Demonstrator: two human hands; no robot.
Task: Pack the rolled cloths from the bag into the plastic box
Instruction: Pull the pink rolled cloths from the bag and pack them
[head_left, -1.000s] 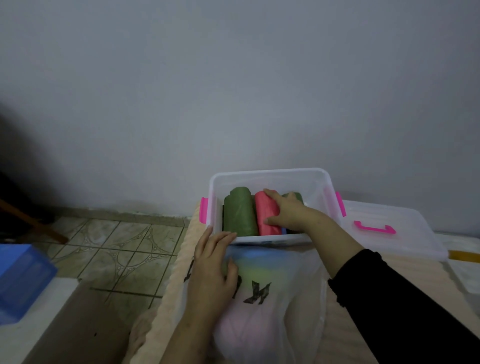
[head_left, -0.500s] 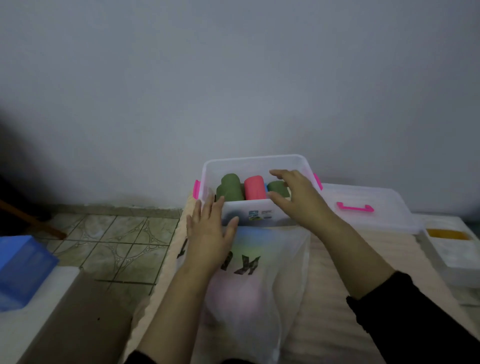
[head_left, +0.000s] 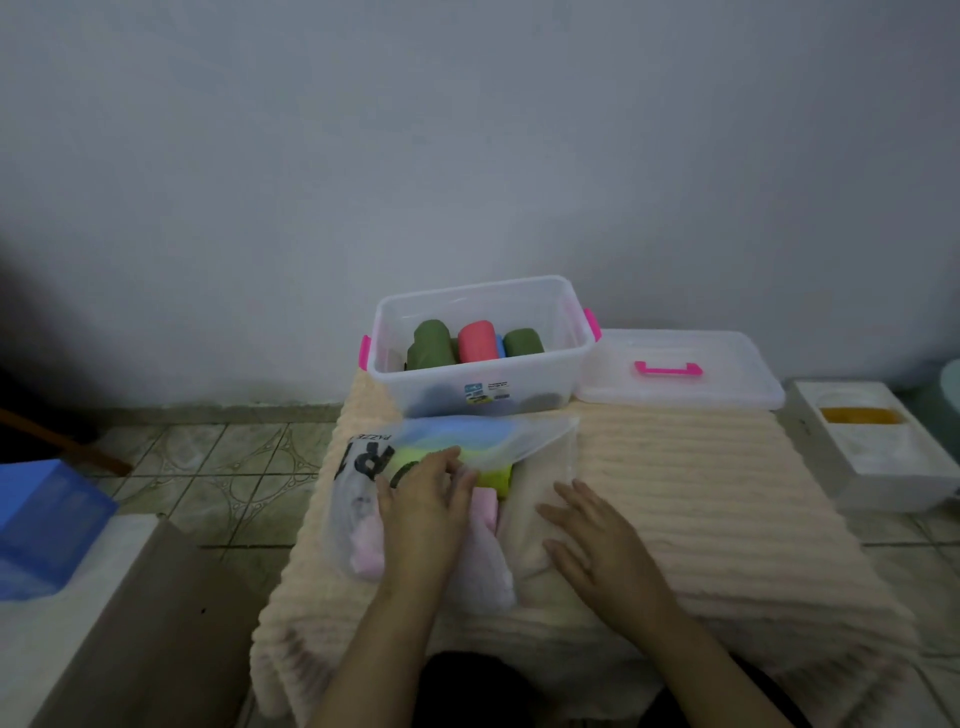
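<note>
**Rolled cloths: box part-filled, more left in the bag**

Rolled cloths are split between two places at this moment.

Hands first. Your left hand (head_left: 423, 506) lies on top of the translucent white plastic bag with black lettering (head_left: 363, 499), fingers reaching forward and slightly bent at its open side. Whether the fingertips have hold of a cloth or only press on the plastic, the picture does not show. Your right hand (head_left: 597, 540) lies flat just beside the bag on the cream ribbed blanket (head_left: 701, 493), fingers straight and spread, holding nothing.

In the bag, still to be moved:
- a pale pink rolled cloth (head_left: 366, 545) at the near end, partly under your left hand;
- a yellow-green rolled cloth (head_left: 493, 475) just past your fingertips;
- a light blue rolled cloth (head_left: 457, 428) at the far end, nearest the box.

The plastic blurs them, so the exact count is uncertain.

In the clear plastic box with pink latches (head_left: 576, 358), touching the far end of the bag:
- two dark green rolled cloths (head_left: 431, 343);
- a coral-red rolled cloth (head_left: 475, 340) between them;
- a sliver of blue cloth beside the red one.

Space remains on the box's right side.

The clear lid with a pink handle (head_left: 675, 371) lies flat to the right of the box, not fitted.

Judgement: roughly half done. At least three rolls remain.
</note>
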